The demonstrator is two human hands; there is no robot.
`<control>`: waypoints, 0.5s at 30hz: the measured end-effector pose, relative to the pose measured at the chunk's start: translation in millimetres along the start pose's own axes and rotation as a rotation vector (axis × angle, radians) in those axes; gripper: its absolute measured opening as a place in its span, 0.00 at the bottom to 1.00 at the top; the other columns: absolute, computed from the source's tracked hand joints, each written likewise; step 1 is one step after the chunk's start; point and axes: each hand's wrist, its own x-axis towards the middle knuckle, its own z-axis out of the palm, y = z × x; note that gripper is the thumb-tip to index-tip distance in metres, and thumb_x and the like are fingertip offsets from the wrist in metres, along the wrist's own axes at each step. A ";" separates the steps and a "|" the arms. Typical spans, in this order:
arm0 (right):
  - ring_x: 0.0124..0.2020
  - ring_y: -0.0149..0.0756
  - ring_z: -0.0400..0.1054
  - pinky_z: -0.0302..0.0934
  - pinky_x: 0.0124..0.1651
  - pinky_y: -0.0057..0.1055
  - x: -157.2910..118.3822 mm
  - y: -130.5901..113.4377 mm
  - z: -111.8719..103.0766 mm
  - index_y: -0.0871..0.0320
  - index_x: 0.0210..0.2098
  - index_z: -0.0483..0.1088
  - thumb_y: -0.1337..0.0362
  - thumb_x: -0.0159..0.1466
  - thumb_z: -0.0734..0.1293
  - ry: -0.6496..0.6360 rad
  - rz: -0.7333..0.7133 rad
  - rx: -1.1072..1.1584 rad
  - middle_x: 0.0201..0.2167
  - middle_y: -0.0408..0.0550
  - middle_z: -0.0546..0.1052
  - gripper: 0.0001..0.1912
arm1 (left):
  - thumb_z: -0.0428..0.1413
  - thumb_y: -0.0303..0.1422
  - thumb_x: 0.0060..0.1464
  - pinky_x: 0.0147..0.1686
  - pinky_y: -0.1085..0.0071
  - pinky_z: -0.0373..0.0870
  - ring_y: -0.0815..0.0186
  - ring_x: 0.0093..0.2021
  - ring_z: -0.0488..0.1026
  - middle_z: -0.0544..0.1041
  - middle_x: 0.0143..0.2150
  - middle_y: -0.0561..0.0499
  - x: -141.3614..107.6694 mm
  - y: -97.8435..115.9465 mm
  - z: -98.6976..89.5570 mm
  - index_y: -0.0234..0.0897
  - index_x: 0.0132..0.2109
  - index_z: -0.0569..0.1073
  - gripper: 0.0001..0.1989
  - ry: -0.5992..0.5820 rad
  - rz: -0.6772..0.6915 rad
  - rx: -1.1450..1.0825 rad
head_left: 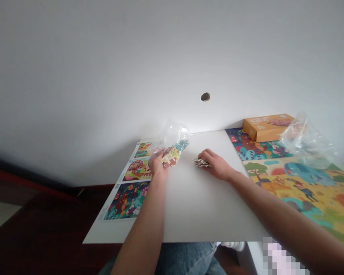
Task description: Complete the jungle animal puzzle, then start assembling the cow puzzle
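My left hand is closed on a clear plastic bag over the left part of the white table. Colourful puzzle pieces in green, cream and brown show at the bag's lower end, by my fingers. Whether all of them lie inside the plastic, I cannot tell. To the right, my right hand grips a small stack of puzzle pieces seen edge-on, low over the tabletop. Its fingertips curl over the stack, hiding part of it. A gap of bare white table separates the two hands.
A printed picture sheet lies at the left. On the right is an assembled animal puzzle, with a dark-coloured puzzle behind it. An orange puzzle box and another clear bag rest there. The wall rises behind.
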 end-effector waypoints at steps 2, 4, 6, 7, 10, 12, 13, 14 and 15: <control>0.48 0.43 0.67 0.63 0.53 0.40 1.3 -5.7 1.9 0.54 0.53 0.66 0.54 0.66 0.66 -0.134 -0.086 -0.024 0.51 0.55 0.68 0.19 | 0.60 0.21 0.43 0.34 0.63 0.80 0.60 0.32 0.80 0.80 0.31 0.48 1.0 1.6 -0.5 0.32 0.32 0.73 0.06 0.000 -0.008 -0.050; 0.52 0.47 0.65 0.60 0.56 0.45 1.7 -6.7 4.6 0.54 0.56 0.65 0.46 0.62 0.68 -0.203 -0.088 -0.060 0.53 0.58 0.66 0.29 | 0.60 0.21 0.45 0.34 0.63 0.80 0.61 0.31 0.80 0.80 0.32 0.47 3.1 2.0 -1.7 0.33 0.33 0.74 0.06 -0.004 -0.029 -0.082; 0.55 0.53 0.62 0.58 0.58 0.50 0.8 -5.3 6.5 0.54 0.58 0.64 0.39 0.56 0.70 -0.243 -0.061 -0.087 0.56 0.60 0.63 0.38 | 0.59 0.21 0.46 0.35 0.63 0.80 0.61 0.31 0.80 0.80 0.32 0.47 5.4 1.6 -3.1 0.33 0.34 0.74 0.06 -0.017 -0.052 -0.095; 0.57 0.55 0.60 0.56 0.60 0.51 -0.1 -4.5 6.8 0.54 0.59 0.63 0.37 0.53 0.71 -0.261 -0.054 -0.089 0.57 0.62 0.62 0.43 | 0.59 0.21 0.46 0.36 0.63 0.80 0.62 0.32 0.80 0.80 0.33 0.47 6.5 1.3 -3.8 0.33 0.34 0.74 0.06 -0.026 -0.064 -0.097; 0.65 0.61 0.53 0.49 0.65 0.54 -2.9 -4.2 5.1 0.56 0.64 0.58 0.34 0.47 0.73 -0.284 -0.052 -0.068 0.64 0.65 0.57 0.54 | 0.58 0.22 0.47 0.36 0.62 0.80 0.61 0.32 0.80 0.80 0.34 0.47 8.1 0.4 -5.3 0.32 0.36 0.74 0.07 -0.055 -0.084 -0.096; 0.68 0.61 0.48 0.46 0.67 0.55 -4.0 -4.5 3.6 0.58 0.69 0.50 0.33 0.49 0.71 -0.263 -0.033 -0.042 0.68 0.67 0.52 0.59 | 0.58 0.22 0.48 0.37 0.62 0.80 0.61 0.33 0.80 0.80 0.34 0.46 8.0 0.1 -5.9 0.32 0.37 0.74 0.07 -0.071 -0.091 -0.096; 0.70 0.60 0.45 0.45 0.67 0.55 -4.2 -4.3 3.5 0.59 0.71 0.45 0.33 0.52 0.69 -0.246 -0.015 -0.032 0.70 0.67 0.50 0.59 | 0.58 0.22 0.48 0.37 0.62 0.80 0.61 0.33 0.80 0.80 0.35 0.46 7.7 0.0 -6.0 0.32 0.37 0.74 0.07 -0.081 -0.089 -0.099; 0.71 0.59 0.43 0.44 0.68 0.55 -4.2 -3.8 4.0 0.60 0.72 0.42 0.34 0.56 0.66 -0.234 0.004 -0.025 0.71 0.66 0.48 0.57 | 0.58 0.22 0.48 0.37 0.62 0.80 0.61 0.33 0.80 0.80 0.34 0.46 7.5 -0.1 -6.1 0.32 0.37 0.74 0.07 -0.094 -0.088 -0.103; 0.71 0.58 0.41 0.43 0.68 0.56 -4.2 -3.0 5.4 0.60 0.72 0.41 0.36 0.60 0.63 -0.232 0.020 -0.023 0.72 0.65 0.47 0.54 | 0.58 0.22 0.48 0.37 0.62 0.80 0.61 0.33 0.80 0.80 0.34 0.47 7.3 -0.2 -6.2 0.33 0.37 0.74 0.08 -0.108 -0.089 -0.108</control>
